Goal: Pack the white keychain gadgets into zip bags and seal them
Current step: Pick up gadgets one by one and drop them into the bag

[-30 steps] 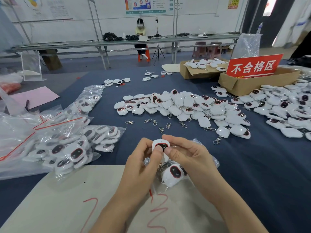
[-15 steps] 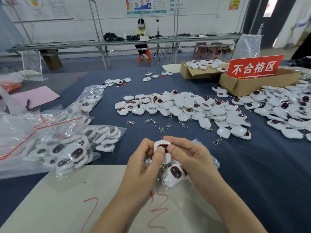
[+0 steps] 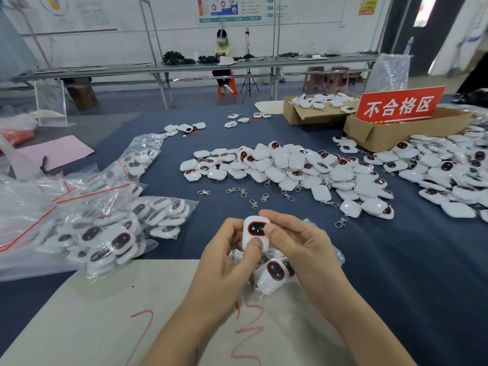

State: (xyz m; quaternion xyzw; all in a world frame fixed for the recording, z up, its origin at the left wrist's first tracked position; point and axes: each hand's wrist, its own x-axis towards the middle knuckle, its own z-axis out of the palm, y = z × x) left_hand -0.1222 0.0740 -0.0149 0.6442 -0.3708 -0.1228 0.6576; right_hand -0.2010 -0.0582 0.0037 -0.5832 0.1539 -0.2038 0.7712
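Observation:
Both hands hold one white keychain gadget [image 3: 255, 231] with a red-ringed dark face, upright above the table. My left hand [image 3: 227, 260] grips its lower part, thumb pressing the front. My right hand [image 3: 298, 249] pinches its upper right side, thumb on the face. Under my hands lies a clear zip bag [image 3: 311, 225] with several gadgets in it, one gadget [image 3: 273, 276] showing between my wrists. A big heap of loose gadgets [image 3: 290, 167] covers the middle of the blue table.
Filled zip bags [image 3: 111, 231] with red seal strips lie at the left. Loose metal clasps [image 3: 253, 199] are scattered before the heap. Cardboard boxes [image 3: 396, 133] with a red sign stand at the back right. A white sheet [image 3: 92, 313] with red marks lies at the near edge.
The gadget in my hands has risen a little and tilted more upright; my left thumb has slid onto its lower front. The bag below has not moved.

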